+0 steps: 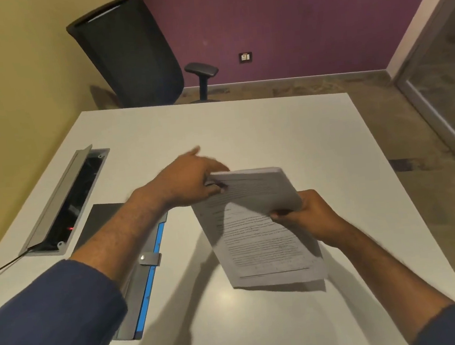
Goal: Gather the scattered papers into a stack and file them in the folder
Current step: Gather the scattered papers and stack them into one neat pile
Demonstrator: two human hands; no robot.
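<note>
A stack of printed papers (255, 214) is held tilted above the white table (272, 129), its lower sheet hanging down toward me. My left hand (188, 181) pinches the stack's upper left corner, index finger stretched out. My right hand (311, 214) grips the stack's right edge, thumb on top. A grey folder (144, 275) with a blue edge and a metal clip lies flat on the table at the left, partly under my left forearm.
An open cable box (65, 204) with a raised lid is set into the table at the far left, a black cable running from it. A black office chair (131, 51) stands beyond the table's far edge. A glass door (446, 90) is at the right.
</note>
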